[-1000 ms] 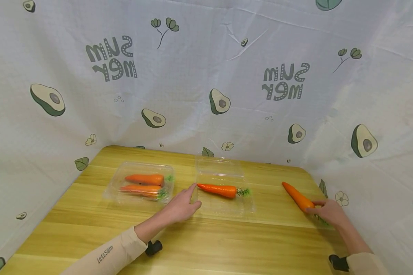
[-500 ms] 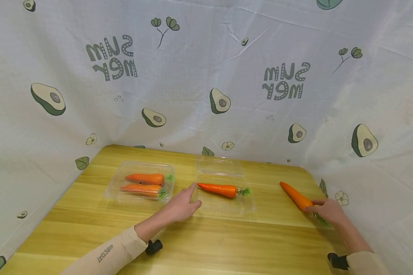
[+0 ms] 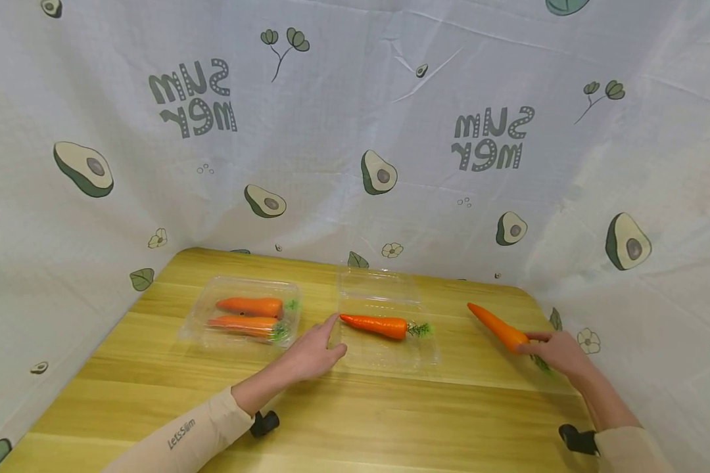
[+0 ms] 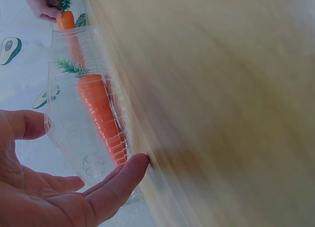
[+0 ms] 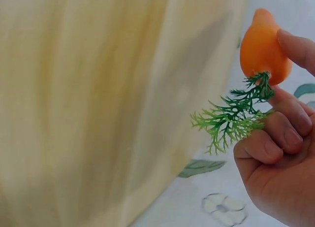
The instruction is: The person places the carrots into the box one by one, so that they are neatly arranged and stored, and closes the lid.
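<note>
View from the head, with both wrist views. The right hand [image 3: 559,355] pinches a single orange carrot [image 3: 497,328] near its crown, thumb and fingers on either side, over the right part of the desk [image 3: 361,420]; the carrot's tip points obliquely away to the left, and the feathery green top hangs below the fingers. In the right wrist view, the remaining fingers are curled toward the palm behind the greens. The left hand [image 3: 313,351] is unclenched, its digits extended and spread, with the index fingertip at the left edge of an open transparent container [image 3: 384,358]. Its clear lid [image 3: 378,286] lies back toward the far edge. Inside the container rests a second carrot [image 3: 375,326], tip to the left beside the index finger, greens to the right. Farther left stands another transparent container [image 3: 225,289], with a rear carrot [image 3: 250,307] and a front carrot [image 3: 242,326] lying side by side within, greens likewise to the right. A pale cloth [image 3: 331,118] printed with avocados, leaves and mirrored lettering hangs behind the desk.
</note>
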A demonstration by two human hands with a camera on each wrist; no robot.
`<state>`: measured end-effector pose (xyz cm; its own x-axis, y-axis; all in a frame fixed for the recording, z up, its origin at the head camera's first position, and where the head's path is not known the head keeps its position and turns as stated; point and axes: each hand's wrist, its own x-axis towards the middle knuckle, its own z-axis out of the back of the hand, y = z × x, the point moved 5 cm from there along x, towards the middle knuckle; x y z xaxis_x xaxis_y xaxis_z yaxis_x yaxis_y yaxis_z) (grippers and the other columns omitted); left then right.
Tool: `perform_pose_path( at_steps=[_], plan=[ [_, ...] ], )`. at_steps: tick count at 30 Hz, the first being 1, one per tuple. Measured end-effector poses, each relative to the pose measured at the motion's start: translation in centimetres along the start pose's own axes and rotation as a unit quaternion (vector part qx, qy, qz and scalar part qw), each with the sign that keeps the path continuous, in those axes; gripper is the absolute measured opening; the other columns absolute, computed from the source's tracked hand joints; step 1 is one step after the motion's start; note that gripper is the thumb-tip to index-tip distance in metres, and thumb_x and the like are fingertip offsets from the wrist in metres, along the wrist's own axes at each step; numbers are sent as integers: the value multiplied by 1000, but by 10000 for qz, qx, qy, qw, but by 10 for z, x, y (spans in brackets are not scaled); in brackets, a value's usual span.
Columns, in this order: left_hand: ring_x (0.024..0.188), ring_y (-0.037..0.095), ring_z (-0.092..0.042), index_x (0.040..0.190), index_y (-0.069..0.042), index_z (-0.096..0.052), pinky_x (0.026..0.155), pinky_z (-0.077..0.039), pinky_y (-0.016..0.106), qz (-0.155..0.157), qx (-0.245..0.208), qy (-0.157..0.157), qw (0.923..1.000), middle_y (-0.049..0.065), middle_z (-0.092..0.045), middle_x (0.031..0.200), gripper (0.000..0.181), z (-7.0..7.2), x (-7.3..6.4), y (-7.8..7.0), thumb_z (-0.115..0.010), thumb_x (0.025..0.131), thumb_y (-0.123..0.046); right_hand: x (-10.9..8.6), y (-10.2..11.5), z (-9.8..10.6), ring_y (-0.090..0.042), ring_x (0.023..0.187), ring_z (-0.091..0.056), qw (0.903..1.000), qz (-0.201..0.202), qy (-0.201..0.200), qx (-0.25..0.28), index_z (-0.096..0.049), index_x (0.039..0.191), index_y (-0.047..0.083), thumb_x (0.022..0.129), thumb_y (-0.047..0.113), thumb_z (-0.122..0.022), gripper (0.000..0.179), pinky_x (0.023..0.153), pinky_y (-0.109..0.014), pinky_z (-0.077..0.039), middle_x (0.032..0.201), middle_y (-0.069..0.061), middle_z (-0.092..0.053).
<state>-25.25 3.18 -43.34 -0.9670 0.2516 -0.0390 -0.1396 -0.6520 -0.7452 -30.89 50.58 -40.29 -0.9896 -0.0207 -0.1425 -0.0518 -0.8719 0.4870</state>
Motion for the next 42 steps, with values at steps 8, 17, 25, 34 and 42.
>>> perform_pose_path(
  at_steps=[8, 17, 25, 34, 42],
  plan=[
    [147, 41, -35, 161, -10, -23, 115, -34, 60, -14, 8, -4, 10000, 22, -39, 158, 72, 0, 0, 0, -56, 101, -34, -2, 33, 4, -42, 111, -53, 9994, 355, 47, -17, -53, 137, -13, 92, 43, -70, 74, 88, -58, -44, 136, -38, -51],
    [147, 40, -35, 161, -11, -23, 115, -34, 59, -8, 6, 20, 10000, 23, -39, 157, 72, 1, 1, -1, -55, 101, -34, -7, 70, 3, -36, 108, -50, 9972, 675, 277, 181, -54, 138, -10, 92, 41, -72, 71, 85, -49, -41, 133, -32, -56],
    [147, 41, -35, 161, -10, -23, 114, -35, 59, 21, -7, 30, 10000, 24, -39, 157, 72, 0, 0, -1, -55, 101, -33, -8, 102, 0, -28, 97, -45, 9934, 1067, 371, 195, -58, 137, -5, 89, 39, -75, 67, 71, -36, -34, 114, -20, -59],
    [147, 41, -33, 161, -9, -24, 115, -33, 60, 20, -18, 6, 10000, 24, -38, 157, 72, 2, -1, -1, -56, 101, -32, -8, 133, -10, -19, 74, -41, 9902, 1263, 596, 71, -62, 135, -2, 85, 35, -78, 63, 62, -31, -29, 79, -4, -47],
    [146, 41, -35, 160, -9, -25, 115, -34, 59, -13, 31, -24, 10000, 23, -40, 156, 71, 1, 0, -2, -56, 101, -32, -6, 162, -23, -16, 75, -46, 9831, 1521, 1017, -30, -63, 135, 1, 85, 31, -79, 60, 65, -29, -34, 97, -4, -68]
  ],
)
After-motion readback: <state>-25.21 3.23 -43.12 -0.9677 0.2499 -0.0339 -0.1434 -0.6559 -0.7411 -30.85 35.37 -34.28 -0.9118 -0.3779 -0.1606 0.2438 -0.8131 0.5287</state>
